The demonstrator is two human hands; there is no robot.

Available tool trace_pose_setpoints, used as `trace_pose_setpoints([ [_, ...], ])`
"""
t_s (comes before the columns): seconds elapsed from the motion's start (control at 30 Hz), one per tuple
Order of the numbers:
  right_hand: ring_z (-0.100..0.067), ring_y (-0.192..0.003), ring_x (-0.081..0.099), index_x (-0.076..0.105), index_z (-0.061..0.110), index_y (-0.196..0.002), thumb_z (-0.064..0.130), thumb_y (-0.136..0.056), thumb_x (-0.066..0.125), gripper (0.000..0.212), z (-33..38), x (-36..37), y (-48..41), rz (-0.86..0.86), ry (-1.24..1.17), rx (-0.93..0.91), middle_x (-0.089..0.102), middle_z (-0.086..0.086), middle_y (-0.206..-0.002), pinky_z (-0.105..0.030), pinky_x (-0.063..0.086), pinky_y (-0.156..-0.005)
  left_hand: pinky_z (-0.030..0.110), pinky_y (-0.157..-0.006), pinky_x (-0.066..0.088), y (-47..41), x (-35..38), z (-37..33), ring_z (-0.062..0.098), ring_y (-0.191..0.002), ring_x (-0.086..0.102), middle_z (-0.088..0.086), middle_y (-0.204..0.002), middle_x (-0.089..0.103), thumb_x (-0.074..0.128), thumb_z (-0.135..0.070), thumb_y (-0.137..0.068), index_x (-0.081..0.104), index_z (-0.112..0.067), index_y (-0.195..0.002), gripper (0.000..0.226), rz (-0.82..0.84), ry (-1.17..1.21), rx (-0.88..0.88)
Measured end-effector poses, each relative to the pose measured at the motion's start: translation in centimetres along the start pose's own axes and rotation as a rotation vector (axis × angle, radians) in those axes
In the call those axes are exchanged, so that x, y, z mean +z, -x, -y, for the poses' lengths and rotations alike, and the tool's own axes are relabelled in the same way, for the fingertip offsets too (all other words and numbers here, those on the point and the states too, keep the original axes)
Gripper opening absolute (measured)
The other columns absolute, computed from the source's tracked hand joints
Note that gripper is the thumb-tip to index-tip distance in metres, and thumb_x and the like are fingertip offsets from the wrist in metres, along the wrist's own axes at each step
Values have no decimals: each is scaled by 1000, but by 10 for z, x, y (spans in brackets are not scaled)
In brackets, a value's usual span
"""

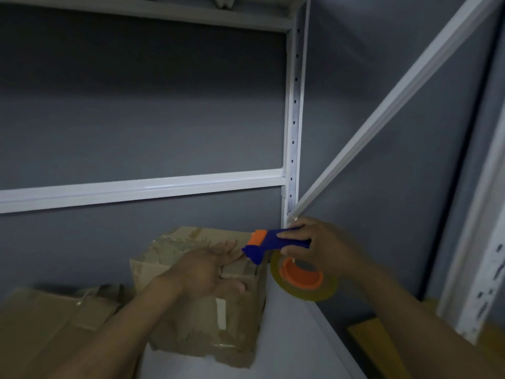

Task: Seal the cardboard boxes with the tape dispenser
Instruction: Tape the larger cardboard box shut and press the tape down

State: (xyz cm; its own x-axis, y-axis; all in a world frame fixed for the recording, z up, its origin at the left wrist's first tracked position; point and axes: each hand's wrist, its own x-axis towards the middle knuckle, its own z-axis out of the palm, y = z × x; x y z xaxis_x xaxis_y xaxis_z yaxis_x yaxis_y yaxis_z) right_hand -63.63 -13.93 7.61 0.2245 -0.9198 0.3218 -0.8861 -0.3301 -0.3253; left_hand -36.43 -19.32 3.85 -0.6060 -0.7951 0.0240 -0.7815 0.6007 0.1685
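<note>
Two bare forearms (114,332) come in from 7 and 5 o'clock and meet over a pale shelf (287,348). At 8 o'clock a low, crumpled box (41,318) lies on the shelf, blurred and dim. Just to its right, at 6 o'clock, stands a taller box (196,321), worn, with shiny strips of old tape across its top and front. The left hand (202,272) lies on the top of this taller box, fingers straight and spread, pointing toward 2 o'clock, the thumb over the box's front edge. Its fingertips reach the nose of the tape dispenser (262,246), blue with an orange block on top, which is held over the box's right edge. A yellowish roll of tape (303,280) on an orange hub hangs under the dispenser, past the side of the box. The right hand (325,247), at 4 o'clock, has its fingers and thumb wrapped around the blue handle. Behind, a white crossbar (136,188) runs from 9 o'clock to a white post (293,127) with a row of holes, and a white rail (382,110) slants from the post's foot up to 1 o'clock, against a grey wall (136,105). A yellow board (366,337) shows at 5 o'clock.
</note>
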Motion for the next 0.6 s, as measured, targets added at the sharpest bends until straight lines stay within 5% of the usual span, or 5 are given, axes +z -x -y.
trace_pose_setpoints([
  [0.33, 2, -94, 49, 63, 33, -117, 32, -85, 68, 32, -12, 4, 61, -106, -319, 119, 49, 13, -117, 1, 36, -70, 20, -118, 7, 3, -8, 19, -1, -145, 6, -27, -153, 4, 24, -103, -51, 14, -60, -136, 96, 56, 41, 54],
  [0.5, -2, -108, 50, 50, 45, -111, 30, -87, 67, 33, -7, 45, 71, -6, -528, 174, 42, 14, -120, -2, 37, -74, 15, -110, -3, 4, -11, 13, -5, -141, -6, -25, -155, -9, 31, -98, -58, -1, -57, -142, 99, 75, -68, 82],
  [0.6, 2, -95, 59, 53, 39, -116, 20, -87, 69, 39, -6, 61, 69, 36, -713, 143, 56, 7, -112, -8, 45, -75, 7, -105, -9, 2, -9, -4, -8, -138, -11, -25, -152, -12, 53, -83, -65, -7, -48, -147, 107, 83, -85, 124],
])
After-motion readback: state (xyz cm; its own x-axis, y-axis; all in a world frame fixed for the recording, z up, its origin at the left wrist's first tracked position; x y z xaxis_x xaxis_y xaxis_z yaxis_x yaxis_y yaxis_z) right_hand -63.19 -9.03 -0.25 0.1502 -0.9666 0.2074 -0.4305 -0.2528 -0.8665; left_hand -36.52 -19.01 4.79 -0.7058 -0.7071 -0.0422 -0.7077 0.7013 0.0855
